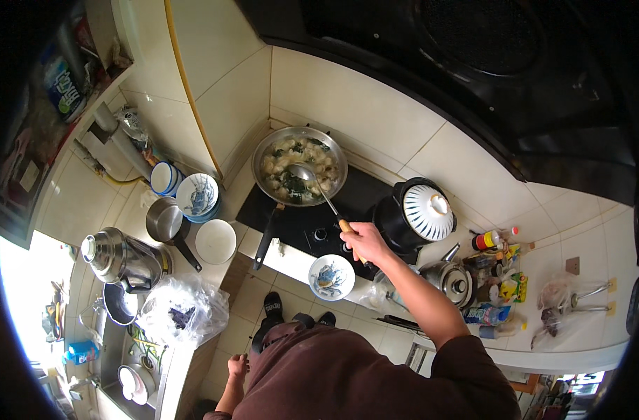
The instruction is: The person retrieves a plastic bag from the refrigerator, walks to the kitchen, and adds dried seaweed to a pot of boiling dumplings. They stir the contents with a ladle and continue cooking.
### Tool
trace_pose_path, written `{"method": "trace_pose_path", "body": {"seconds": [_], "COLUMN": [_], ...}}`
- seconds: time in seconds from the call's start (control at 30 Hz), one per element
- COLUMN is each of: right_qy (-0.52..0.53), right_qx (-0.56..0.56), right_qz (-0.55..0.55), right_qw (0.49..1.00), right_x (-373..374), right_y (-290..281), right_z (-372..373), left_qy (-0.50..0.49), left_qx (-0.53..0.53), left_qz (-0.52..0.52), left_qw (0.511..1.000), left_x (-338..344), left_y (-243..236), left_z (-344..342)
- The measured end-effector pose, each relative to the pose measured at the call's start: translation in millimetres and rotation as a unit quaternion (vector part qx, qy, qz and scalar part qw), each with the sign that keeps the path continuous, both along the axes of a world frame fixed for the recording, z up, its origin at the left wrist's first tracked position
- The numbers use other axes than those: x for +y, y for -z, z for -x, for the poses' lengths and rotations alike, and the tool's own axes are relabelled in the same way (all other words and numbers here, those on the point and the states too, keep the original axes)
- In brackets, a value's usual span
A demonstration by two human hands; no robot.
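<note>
My right hand is closed around the wooden handle of a metal ladle. The ladle's bowl rests in a steel frying pan on the hob. Pale lumps and dark green leaves fill the pan's broth. Below my right hand, a white bowl with a blue pattern sits at the counter's front edge; it has a brownish patch inside. My left hand hangs low beside my body, its fingers curled, with nothing visible in them.
A black pot with a striped white lid stands right of the pan, near a steel kettle and several bottles. Left are stacked bowls, a saucepan, a flask, a plastic bag and the sink.
</note>
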State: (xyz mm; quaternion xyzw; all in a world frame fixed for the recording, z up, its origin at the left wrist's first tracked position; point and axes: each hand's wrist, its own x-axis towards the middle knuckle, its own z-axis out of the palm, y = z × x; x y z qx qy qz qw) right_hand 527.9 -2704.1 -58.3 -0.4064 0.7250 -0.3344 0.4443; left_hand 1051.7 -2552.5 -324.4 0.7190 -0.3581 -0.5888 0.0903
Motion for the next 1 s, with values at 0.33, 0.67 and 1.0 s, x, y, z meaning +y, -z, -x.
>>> {"method": "trace_pose_path", "body": {"seconds": [0.33,0.67,1.0], "right_qy": [-0.146,-0.168,-0.224], "right_qx": [0.329,0.309,0.489], "right_qz": [0.073,0.044,0.082], "right_qw": [0.930,0.935,0.839], "right_x": [1,27,-5], "right_y": [-11,-65,-32], "right_z": [25,43,35], "left_qy": [-0.014,0.003,-0.071], "left_qx": [0.008,-0.016,0.057], "left_qz": [-0.004,-0.008,-0.012], "left_qw": [1.000,1.000,0.996], "left_x": [8,22,0], "left_y": [12,7,48], "left_z": [-10,-14,-13]}}
